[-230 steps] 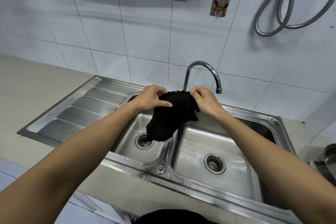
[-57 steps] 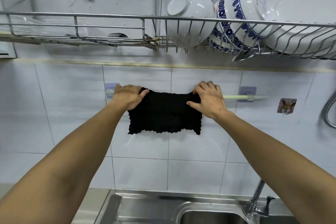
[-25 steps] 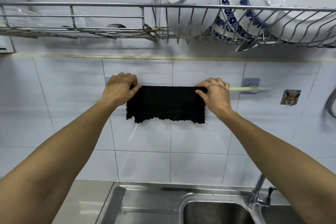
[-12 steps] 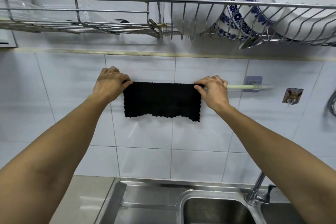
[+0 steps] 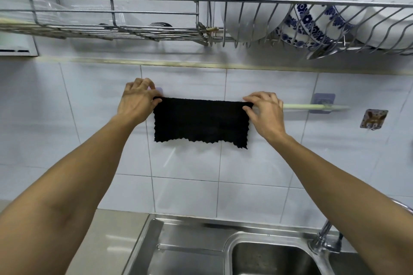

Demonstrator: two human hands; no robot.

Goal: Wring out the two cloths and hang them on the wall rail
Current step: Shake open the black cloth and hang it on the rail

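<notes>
black cloth [image 5: 201,121] now draped flat over wall rail [image 5: 312,107], shifted slightly left since a moment ago. left hand [image 5: 136,102] and right hand [image 5: 264,111] pinch its top corners. first hanging near complete; second cloth unseen.

There were two hands [image 5: 137,102] [image 5: 266,114], one black cloth [image 5: 201,121], one wall rail [image 5: 312,107], one dish rack [image 5: 156,0], one steel sink [image 5: 192,250] and one wall hook [image 5: 373,118]. The bowls [image 5: 252,2] in the rack overlapped too much to count.
</notes>
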